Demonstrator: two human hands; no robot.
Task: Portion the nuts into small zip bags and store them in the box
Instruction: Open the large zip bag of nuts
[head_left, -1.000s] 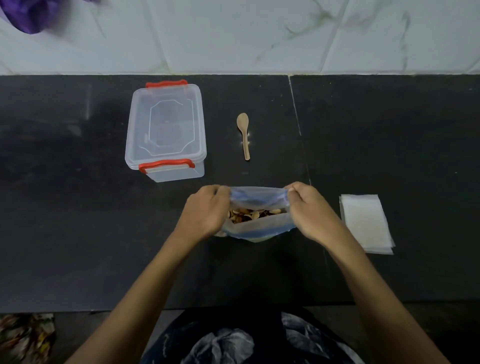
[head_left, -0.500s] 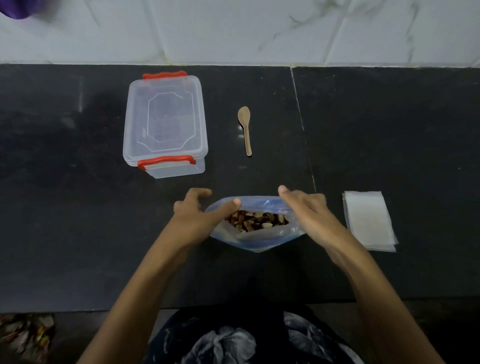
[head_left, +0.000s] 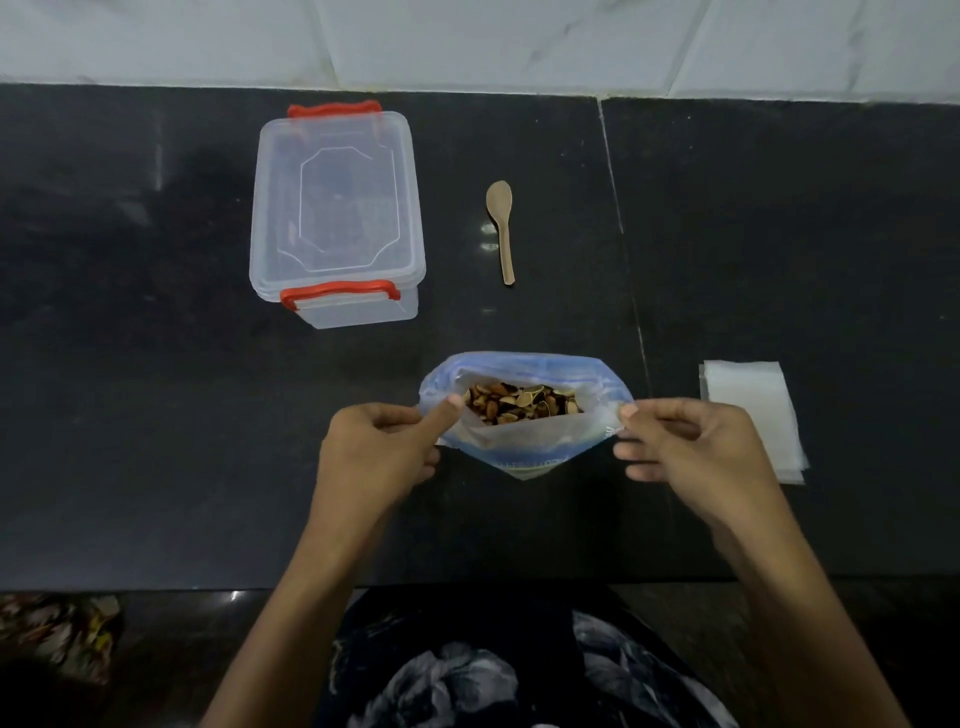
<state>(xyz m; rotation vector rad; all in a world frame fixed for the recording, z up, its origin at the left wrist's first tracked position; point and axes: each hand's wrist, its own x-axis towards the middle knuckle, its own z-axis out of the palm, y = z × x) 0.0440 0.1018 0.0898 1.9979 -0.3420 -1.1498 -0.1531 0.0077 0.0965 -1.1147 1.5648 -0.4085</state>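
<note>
Both hands (head_left: 540, 447) pinch the nut bag (head_left: 524, 415) between them.

The person is wearing a dark, nearly black garment (head_left: 498, 670) that is showing a large pale grey pattern, something like blurred leaves or flowers. Both forearms are showing bare, with no sleeves reaching them. The left hand (head_left: 379, 452) and right hand (head_left: 691, 457) are wearing no gloves, and no rings or watch are showing.
</note>
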